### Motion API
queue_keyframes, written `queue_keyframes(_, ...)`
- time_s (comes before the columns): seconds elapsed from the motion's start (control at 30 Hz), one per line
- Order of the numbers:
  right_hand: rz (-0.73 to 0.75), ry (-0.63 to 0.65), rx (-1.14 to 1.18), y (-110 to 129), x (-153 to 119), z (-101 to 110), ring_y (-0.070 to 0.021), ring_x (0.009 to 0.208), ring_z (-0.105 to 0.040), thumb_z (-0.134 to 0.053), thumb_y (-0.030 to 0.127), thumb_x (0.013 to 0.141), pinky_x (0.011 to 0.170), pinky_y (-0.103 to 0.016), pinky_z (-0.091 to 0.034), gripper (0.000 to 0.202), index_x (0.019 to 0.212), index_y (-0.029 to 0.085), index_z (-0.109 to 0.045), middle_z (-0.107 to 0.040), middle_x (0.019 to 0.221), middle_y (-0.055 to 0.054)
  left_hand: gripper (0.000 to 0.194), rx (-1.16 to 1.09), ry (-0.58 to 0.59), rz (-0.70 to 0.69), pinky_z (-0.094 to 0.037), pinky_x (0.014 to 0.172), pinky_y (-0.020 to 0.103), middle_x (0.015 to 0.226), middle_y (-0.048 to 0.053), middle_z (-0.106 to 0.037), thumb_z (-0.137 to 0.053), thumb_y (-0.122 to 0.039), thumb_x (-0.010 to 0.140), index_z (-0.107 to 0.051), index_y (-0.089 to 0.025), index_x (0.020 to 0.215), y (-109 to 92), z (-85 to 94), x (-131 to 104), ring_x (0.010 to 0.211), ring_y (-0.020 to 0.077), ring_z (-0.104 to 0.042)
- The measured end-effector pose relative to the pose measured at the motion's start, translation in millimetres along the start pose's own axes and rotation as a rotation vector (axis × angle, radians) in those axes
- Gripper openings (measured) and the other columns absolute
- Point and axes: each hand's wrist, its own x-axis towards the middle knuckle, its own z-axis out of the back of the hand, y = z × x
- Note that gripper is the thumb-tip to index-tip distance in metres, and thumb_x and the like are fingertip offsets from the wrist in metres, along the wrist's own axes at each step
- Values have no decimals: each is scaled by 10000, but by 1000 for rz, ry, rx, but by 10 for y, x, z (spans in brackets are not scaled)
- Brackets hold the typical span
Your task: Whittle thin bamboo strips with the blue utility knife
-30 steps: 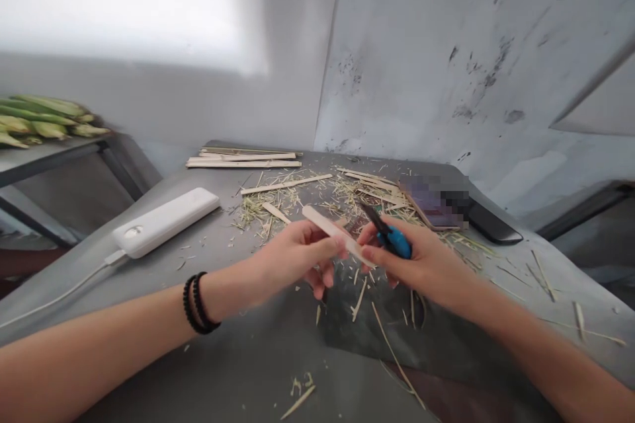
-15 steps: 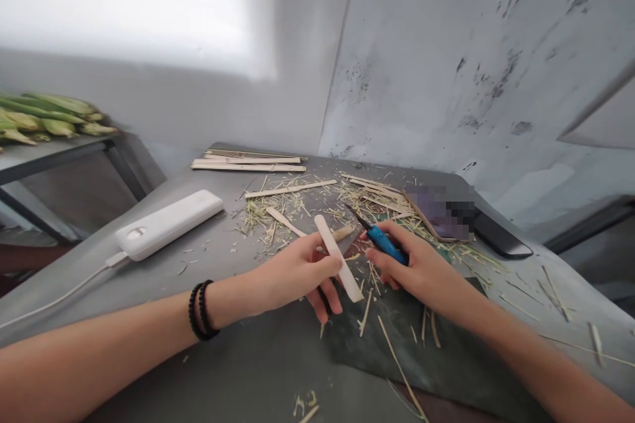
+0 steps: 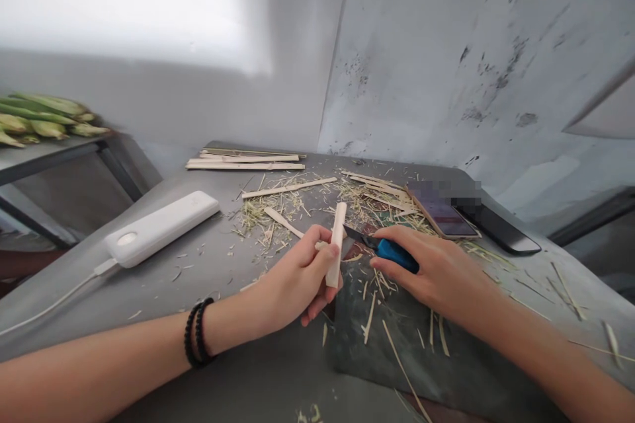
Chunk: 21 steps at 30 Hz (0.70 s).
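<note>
Between its thumb and fingers my left hand [image 3: 302, 277] pinches a short pale wooden strip [image 3: 338, 231], which stands nearly upright. My right hand [image 3: 426, 264] is wrapped round the blue handle of a knife [image 3: 395, 254]. The knife's dark blade points left, and its tip is at the strip's right edge; whether it touches cannot be made out. Below the hands lies a dark sheet [image 3: 381, 344] with thin shavings on it. Behind them, more shavings [image 3: 258, 211] and several pale strips [image 3: 290, 188] are scattered on the grey table [image 3: 198, 297].
A white power bank [image 3: 161, 228] with a cable lies at the left. Two phones [image 3: 441, 211] [image 3: 501, 231] rest at the right. Several long strips [image 3: 248, 162] are stacked at the back. Green produce [image 3: 44, 119] sits on a side rack at the far left.
The strip in my left hand has turned from leaning left to nearly upright. The knife in my right hand has swung flatter, its blade now closer to the strip.
</note>
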Motion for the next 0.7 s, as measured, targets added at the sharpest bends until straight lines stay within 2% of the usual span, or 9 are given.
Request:
queue_keyframes(0.23,37,40,-31,-31,-18,-38,-286,1026,-757,-492,627,1042,717,-366,-528,403,1248,307,-624,-761,1258,-41,118,26,23,-40,-353,322,126,767,-110,-506,-433,-379,1090,-389,-270,1093,21,-24,-11,374,18,-382)
queue_keyframes(0.7,66,83,-56,11,-13,-58,-270,882,-766,-501,615,1040,649,-344,-488,388,1218,305,-654,-799,1087,-28,118,38,18,-50,-335,317,131,761,-114,-517,-423,-360,1089,-367,-269,1138,9,-25,-16,355,19,-381)
